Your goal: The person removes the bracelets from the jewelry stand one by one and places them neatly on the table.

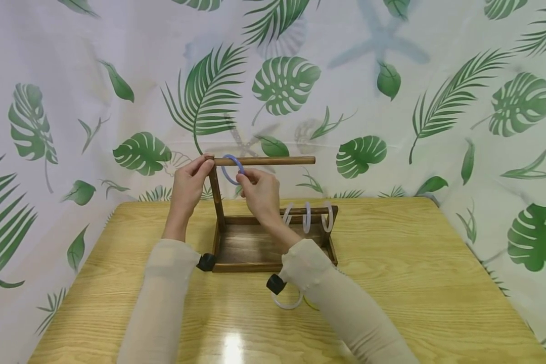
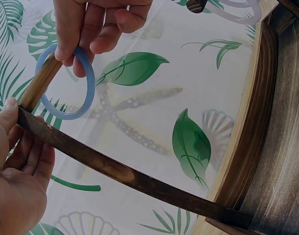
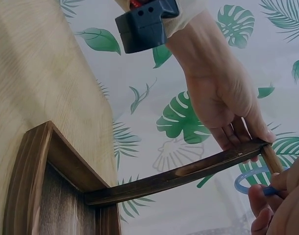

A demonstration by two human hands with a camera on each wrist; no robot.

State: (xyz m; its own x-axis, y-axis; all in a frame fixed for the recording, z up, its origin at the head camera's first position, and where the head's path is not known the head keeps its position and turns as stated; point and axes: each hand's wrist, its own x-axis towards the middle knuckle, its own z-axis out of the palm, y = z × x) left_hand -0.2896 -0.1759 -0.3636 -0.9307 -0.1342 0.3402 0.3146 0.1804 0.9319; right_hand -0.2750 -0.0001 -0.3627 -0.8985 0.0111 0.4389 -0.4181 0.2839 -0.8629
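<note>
1. Blue ring (image 1: 241,165) encircles the upper bar (image 1: 277,161) near the post (image 1: 216,194), pinched in the right hand (image 1: 261,193), so this placement looks nearly done.
2. The left hand (image 1: 188,183) grips the post's top, thumb against fingers.
3. Done, apparently: three pale rings (image 1: 308,217) hang on the lower bar (image 1: 317,210).
4. Left, seemingly: a clear ring (image 1: 286,307) and a yellow ring (image 1: 310,304) on the surface (image 1: 405,253); the right sleeve (image 1: 359,313) may hide more.
</note>
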